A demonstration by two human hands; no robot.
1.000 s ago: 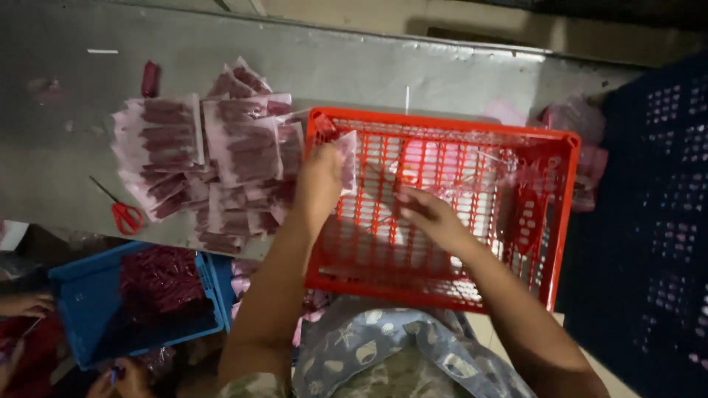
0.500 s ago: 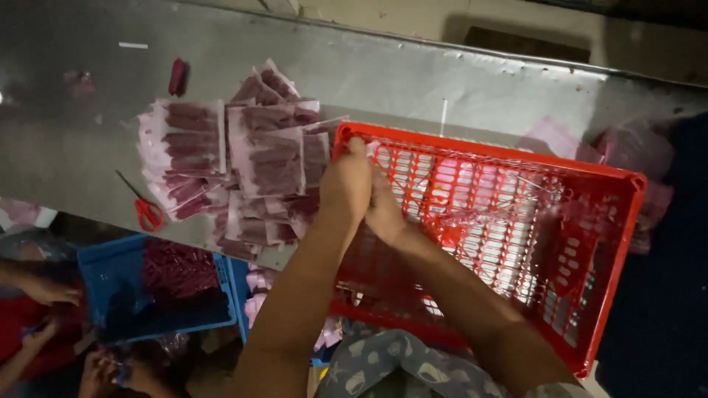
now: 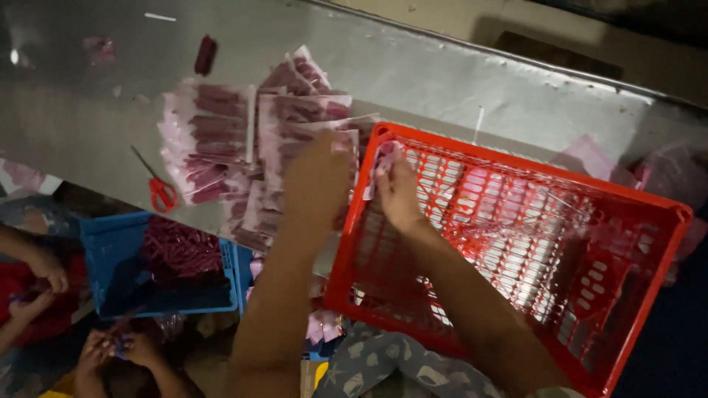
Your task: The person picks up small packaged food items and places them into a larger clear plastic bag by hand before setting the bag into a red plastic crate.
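Left hand (image 3: 318,177) and right hand (image 3: 398,188) are pinching a small pink plastic packet (image 3: 382,158) between fingertips, just beside the red slatted plastic crate's (image 3: 516,158) corner.

We're looking down on two bare forearms, no sleeves reaching the wrists, no watch or bracelet that we can make out in this dim light. The left hand (image 3: 318,177) and the right hand (image 3: 398,193) are both ungloved. Down at the bottom edge we catch the grey-blue cloth garment with pale blotchy shapes (image 3: 383,365) worn by the person, soft and loosely creased.
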